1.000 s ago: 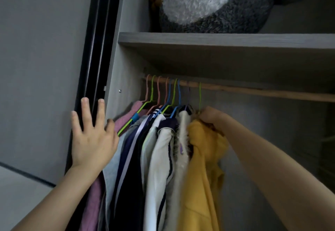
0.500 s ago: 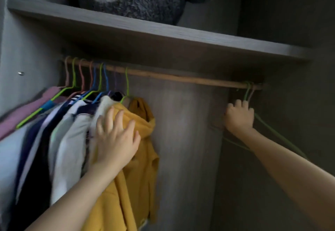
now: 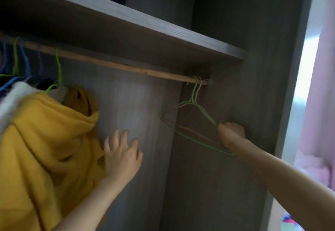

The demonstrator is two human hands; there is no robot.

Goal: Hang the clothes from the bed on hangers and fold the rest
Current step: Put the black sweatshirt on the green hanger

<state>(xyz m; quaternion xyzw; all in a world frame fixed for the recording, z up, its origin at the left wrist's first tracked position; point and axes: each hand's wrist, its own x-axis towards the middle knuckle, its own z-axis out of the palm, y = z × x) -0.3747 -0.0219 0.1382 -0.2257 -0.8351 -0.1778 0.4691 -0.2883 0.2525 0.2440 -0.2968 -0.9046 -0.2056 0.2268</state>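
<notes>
Grey wardrobe (image 3: 226, 158), wooden rail (image 3: 126, 67); right hand (image 3: 231, 133) grips green hanger (image 3: 206, 114) (pink hanger (image 3: 198, 92) half-hidden behind); left hand (image 3: 121, 156) spread loose beside cropped yellow hoodie (image 3: 45, 140).

no readable text, labels, or numbers

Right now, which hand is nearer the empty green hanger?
Right. The right hand grips the green hanger; the left hand is apart, beside the yellow hoodie.

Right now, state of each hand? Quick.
Left hand: open, fingers spread, at the yellow hoodie's edge.
Right hand: closed on the green wire hanger hooked on the rod.
</notes>
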